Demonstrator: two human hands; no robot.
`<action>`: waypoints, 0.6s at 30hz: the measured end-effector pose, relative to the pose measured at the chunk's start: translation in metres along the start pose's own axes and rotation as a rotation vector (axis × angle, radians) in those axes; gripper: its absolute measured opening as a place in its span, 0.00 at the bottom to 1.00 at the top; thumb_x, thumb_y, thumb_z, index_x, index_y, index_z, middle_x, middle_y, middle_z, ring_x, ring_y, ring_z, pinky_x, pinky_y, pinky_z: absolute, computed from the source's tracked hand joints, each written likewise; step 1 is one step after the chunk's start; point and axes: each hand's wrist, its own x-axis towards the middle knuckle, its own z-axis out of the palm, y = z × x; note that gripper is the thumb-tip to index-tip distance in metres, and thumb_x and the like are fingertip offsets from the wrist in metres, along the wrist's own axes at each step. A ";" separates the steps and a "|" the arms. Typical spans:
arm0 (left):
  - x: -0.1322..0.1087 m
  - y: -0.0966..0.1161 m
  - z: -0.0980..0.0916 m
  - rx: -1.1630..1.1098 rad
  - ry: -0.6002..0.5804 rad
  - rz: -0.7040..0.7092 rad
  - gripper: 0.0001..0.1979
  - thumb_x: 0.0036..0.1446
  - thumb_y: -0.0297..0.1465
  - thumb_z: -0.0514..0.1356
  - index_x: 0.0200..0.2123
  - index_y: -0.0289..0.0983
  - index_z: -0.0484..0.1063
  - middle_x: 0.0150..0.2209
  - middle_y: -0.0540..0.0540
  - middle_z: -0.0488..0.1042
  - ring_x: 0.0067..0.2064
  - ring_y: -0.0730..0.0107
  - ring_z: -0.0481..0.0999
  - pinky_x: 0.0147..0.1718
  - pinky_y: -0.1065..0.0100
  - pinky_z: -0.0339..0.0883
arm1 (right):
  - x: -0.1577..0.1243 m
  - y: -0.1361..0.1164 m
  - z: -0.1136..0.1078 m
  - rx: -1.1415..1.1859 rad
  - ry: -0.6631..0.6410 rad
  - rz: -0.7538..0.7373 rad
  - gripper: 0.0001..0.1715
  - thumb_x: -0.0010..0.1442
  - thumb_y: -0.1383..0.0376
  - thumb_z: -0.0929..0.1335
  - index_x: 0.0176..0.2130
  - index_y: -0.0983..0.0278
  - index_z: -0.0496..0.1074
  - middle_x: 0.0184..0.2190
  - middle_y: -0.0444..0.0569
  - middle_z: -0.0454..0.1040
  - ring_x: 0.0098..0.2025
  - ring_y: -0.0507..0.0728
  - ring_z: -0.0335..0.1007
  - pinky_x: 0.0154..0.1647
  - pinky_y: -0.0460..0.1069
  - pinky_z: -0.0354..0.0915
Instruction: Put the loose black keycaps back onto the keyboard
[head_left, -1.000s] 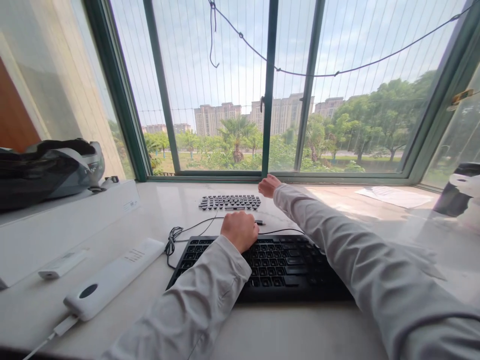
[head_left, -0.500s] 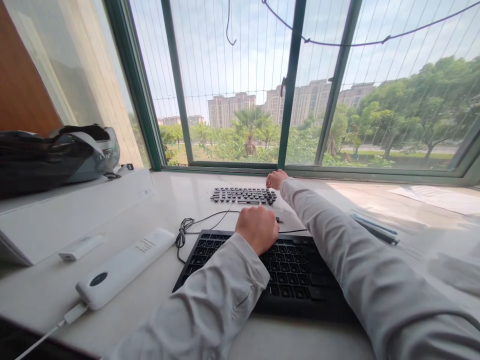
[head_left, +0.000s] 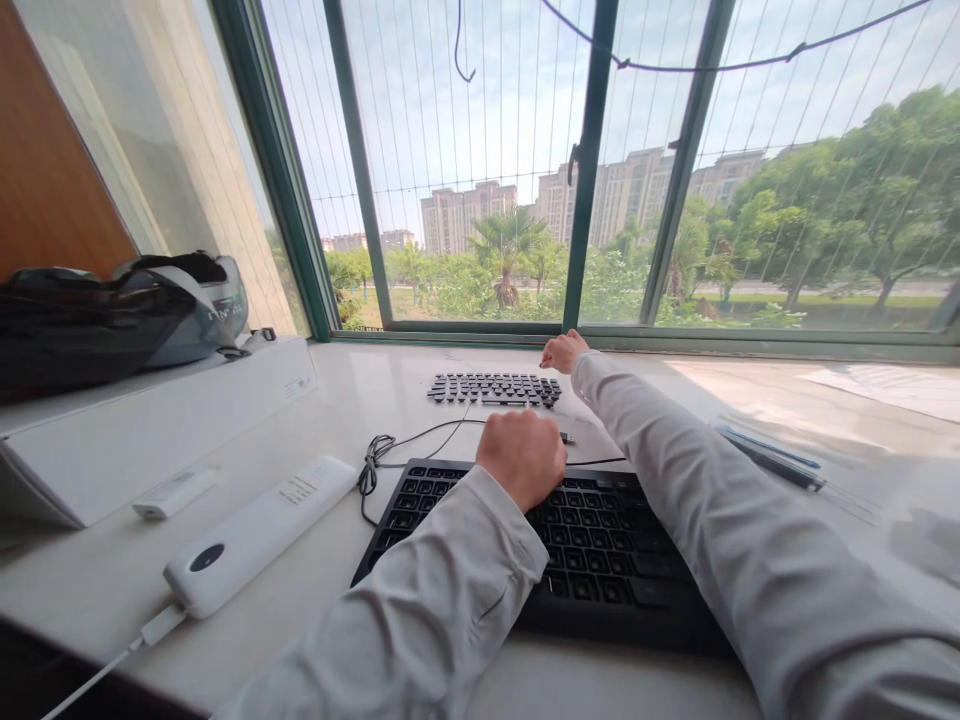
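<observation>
Keycaps (head_left: pixel 495 389), black, lie in neat rows on the table (head_left: pixel 360 400) just short of the window frame, beyond the black keyboard (head_left: pixel 600 560). Right hand (head_left: pixel 562 351) is stretched to the right-hand end of the rows, fingers drawn together at the end caps; whether it grips 1 cannot be told. Left hand (head_left: pixel 523 458) is clenched in a fist, resting on the keyboard's far edge. Judged step: handling 1 cap at the end of the rows. Next move calls for a fine pinch that leaves neighbouring caps undisturbed.
</observation>
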 end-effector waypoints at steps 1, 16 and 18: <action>0.000 0.000 0.000 0.003 -0.002 0.000 0.19 0.58 0.37 0.49 0.31 0.36 0.78 0.28 0.39 0.75 0.34 0.58 0.76 0.31 0.63 0.65 | -0.003 0.002 -0.004 0.011 0.021 -0.004 0.17 0.60 0.56 0.66 0.43 0.64 0.73 0.44 0.52 0.74 0.47 0.59 0.67 0.53 0.58 0.56; 0.004 -0.009 0.000 -0.183 0.078 0.103 0.16 0.57 0.44 0.56 0.46 0.48 0.75 0.37 0.46 0.79 0.42 0.62 0.76 0.40 0.63 0.66 | -0.206 -0.020 -0.061 0.344 0.201 -0.295 0.17 0.59 0.52 0.65 0.33 0.58 0.79 0.28 0.45 0.79 0.31 0.52 0.69 0.42 0.49 0.53; 0.004 -0.007 0.002 -0.241 0.123 0.133 0.16 0.57 0.44 0.57 0.48 0.50 0.73 0.39 0.47 0.79 0.43 0.62 0.77 0.40 0.64 0.66 | -0.229 -0.030 -0.065 0.430 0.194 -0.305 0.17 0.57 0.52 0.66 0.32 0.58 0.79 0.27 0.45 0.79 0.30 0.52 0.69 0.39 0.47 0.55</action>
